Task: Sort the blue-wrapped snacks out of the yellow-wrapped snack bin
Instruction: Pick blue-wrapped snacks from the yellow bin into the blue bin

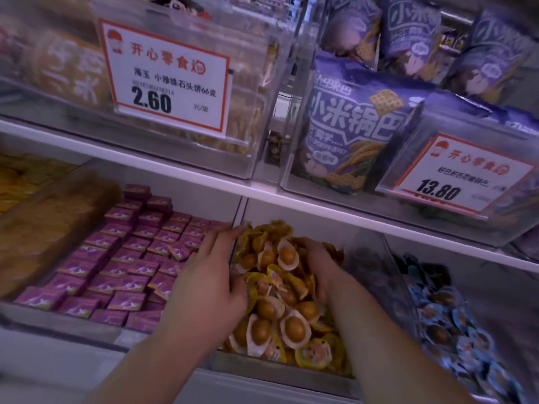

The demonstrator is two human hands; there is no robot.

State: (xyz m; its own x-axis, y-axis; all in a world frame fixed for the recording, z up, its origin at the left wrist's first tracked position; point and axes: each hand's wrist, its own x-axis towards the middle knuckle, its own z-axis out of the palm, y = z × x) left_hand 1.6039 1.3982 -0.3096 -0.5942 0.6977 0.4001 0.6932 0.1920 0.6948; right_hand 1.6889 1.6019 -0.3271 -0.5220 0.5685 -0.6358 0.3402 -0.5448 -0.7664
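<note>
Head view: both hands' fingers [230, 290] buried in yellow-wrapped snacks [294, 328], grip unclear.

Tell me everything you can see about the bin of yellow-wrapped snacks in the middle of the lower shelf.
The yellow snack bin is a clear plastic tray on the lower shelf, between a bin of pink packets and one of blue-wrapped snacks. It is heaped with small yellow-edged wrappers, each showing a round brown piece through a clear window. The left hand and right hand are both pressed into the pile. No blue wrapper shows among them.
</note>
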